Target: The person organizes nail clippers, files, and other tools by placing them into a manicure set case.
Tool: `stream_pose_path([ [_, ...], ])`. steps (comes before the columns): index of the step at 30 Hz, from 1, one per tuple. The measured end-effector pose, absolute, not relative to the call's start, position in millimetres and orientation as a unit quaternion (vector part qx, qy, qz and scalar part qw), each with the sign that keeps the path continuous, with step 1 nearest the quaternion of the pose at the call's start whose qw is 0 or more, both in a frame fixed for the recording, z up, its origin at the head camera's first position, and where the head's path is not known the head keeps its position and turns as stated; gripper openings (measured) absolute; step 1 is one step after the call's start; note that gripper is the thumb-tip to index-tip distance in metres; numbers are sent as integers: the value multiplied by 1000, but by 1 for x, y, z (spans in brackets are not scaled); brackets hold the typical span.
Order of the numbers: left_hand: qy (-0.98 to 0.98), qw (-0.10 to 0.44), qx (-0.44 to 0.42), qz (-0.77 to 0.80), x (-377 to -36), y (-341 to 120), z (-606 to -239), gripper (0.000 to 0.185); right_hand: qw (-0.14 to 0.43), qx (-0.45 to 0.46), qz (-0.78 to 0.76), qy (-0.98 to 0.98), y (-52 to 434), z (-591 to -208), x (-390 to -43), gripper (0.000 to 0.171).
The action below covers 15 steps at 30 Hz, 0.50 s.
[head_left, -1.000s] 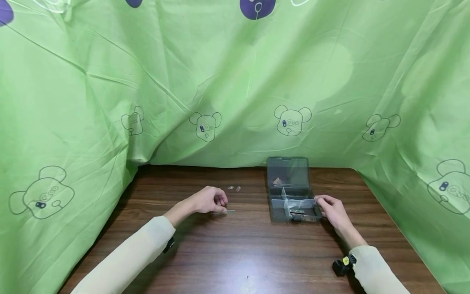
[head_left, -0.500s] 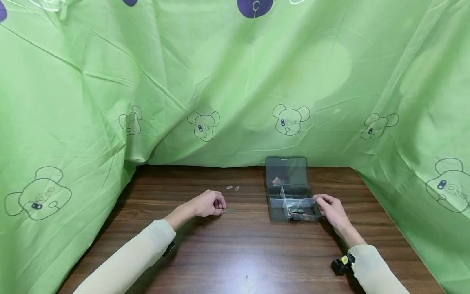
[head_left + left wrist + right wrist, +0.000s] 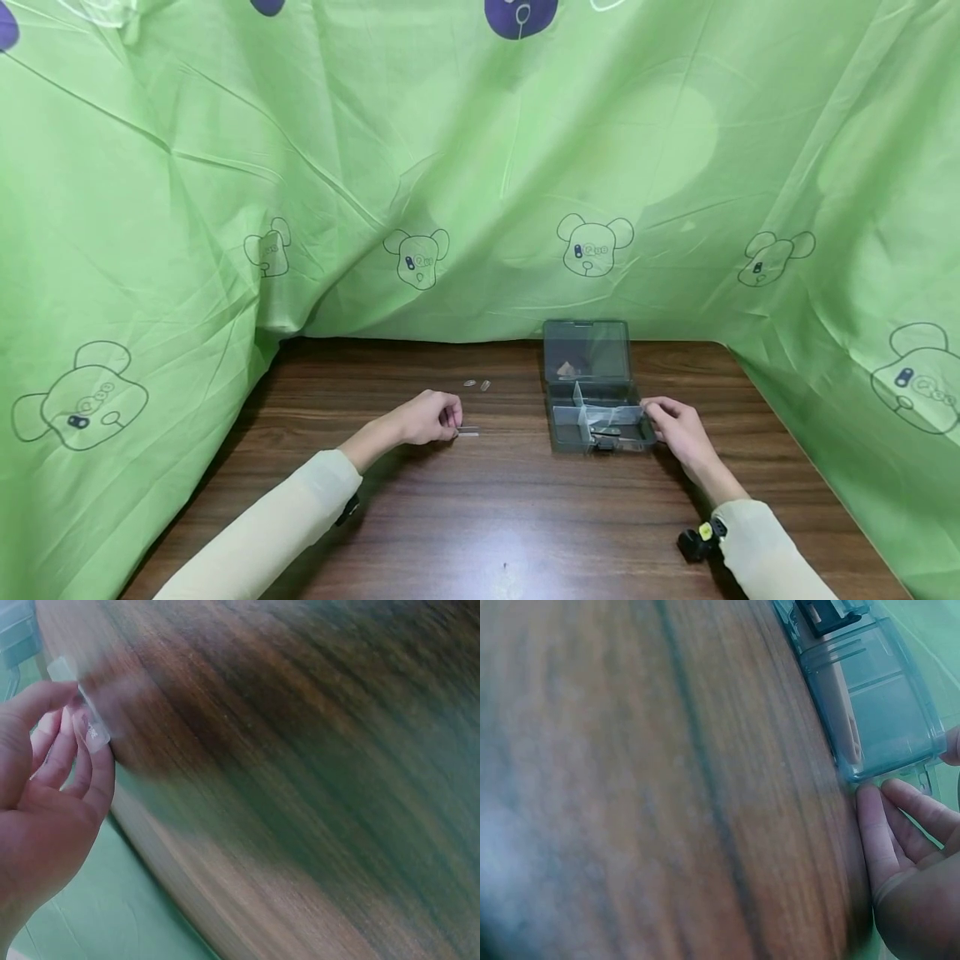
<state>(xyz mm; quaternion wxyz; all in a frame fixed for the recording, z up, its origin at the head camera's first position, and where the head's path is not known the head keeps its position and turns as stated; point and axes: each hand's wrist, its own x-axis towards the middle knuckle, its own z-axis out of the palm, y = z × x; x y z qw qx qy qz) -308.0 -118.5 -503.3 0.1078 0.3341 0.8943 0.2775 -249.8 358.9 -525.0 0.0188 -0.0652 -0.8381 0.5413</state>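
In the head view, my left hand (image 3: 427,417) pinches the end of a narrow clear plastic strip (image 3: 468,432) low over the table. The left wrist view shows the strip (image 3: 97,735) between thumb and fingertips, with small pale marks near one end. A smoky clear compartment box (image 3: 564,437) stands to the right, its lid (image 3: 588,346) raised and leaning back. Clear dividers (image 3: 611,415) split its inside, and a few small items lie in the front right compartment. My right hand (image 3: 681,429) holds the box's right side, thumb at the rim and fingers against the wall (image 3: 889,742).
Two small clear pieces (image 3: 485,386) lie on the dark wooden table (image 3: 420,508) beyond the left hand. A small pinkish-beige patch (image 3: 566,368) shows at the lid. Green printed cloth (image 3: 480,167) hangs behind the table and along both sides.
The left hand has shifted slightly, its fingers closing in on the strip's left end, and the strip has tilted a little. The right hand stays at the box.
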Motion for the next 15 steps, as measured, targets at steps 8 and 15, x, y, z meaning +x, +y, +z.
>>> stream_pose_path([
  [8, 890, 111, 360, 256, -309, -118, -502, 6, 21, -64, 545, -836, 358, -526, -250, 47],
  [15, 881, 76, 383, 267, -307, -105, -493, 5, 19, -61, 545, -836, 358, -525, -248, 47],
])
